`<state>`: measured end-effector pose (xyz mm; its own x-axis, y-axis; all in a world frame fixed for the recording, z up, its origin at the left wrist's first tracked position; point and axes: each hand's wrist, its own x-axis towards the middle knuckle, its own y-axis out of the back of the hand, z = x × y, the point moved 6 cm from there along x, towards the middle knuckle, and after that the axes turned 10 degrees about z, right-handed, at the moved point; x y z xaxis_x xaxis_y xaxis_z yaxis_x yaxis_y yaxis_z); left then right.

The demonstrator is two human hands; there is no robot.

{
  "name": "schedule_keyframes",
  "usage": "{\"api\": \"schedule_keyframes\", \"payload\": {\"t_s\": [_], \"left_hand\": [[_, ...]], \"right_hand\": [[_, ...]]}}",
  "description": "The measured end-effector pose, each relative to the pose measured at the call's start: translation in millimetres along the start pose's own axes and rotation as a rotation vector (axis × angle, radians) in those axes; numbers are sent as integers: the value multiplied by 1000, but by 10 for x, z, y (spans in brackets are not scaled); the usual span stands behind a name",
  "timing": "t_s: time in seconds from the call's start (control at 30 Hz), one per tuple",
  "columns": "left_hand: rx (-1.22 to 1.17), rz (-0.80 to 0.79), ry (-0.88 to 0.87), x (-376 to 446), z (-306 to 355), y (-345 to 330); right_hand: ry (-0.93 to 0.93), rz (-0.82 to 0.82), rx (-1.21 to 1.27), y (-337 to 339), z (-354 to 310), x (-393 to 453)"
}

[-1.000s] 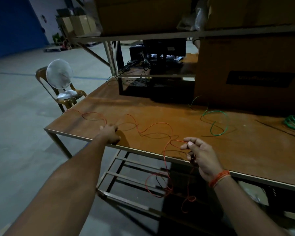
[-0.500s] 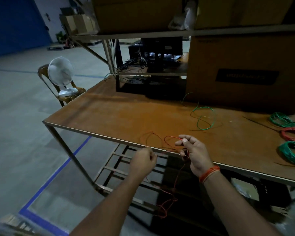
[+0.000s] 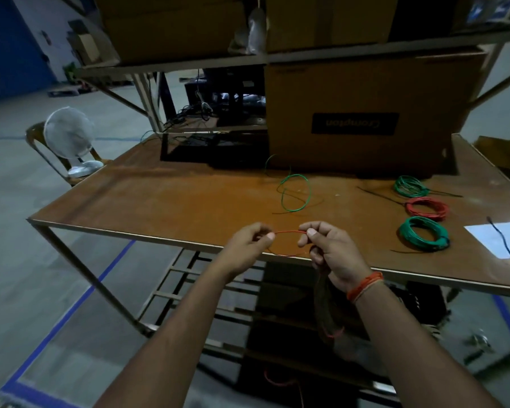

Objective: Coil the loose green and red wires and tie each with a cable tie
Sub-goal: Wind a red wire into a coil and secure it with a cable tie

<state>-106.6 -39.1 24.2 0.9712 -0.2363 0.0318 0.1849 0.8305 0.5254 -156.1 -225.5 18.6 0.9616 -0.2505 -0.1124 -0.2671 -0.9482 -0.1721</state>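
Head view: brown table (image 3: pixel 165 198) (dim room), grey floor (image 3: pixel 9 231).

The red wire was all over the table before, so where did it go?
The left hand pulled the red wire in off the table. Both hands now pinch it, with loops hanging from the right hand. The loose green wire stayed put.

"Crompton" on black label (image 3: pixel 355 123), upside down, cardboard box (image 3: pixel 365 92)
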Motion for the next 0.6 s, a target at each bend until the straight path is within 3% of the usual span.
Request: {"api": "schedule_keyframes", "payload": {"t_s": [0.1, 0.37, 0.6], "left_hand": [[-203, -140, -17, -103, 148, -183], [-740, -113, -2, -138, 371, -125], [-1177, -306, 66, 48, 678, -63]], "right_hand": [[27, -10, 16, 100, -126, -2], [174, 71, 17, 234, -442, 45], [327, 191, 13, 193, -794, 177]]}}
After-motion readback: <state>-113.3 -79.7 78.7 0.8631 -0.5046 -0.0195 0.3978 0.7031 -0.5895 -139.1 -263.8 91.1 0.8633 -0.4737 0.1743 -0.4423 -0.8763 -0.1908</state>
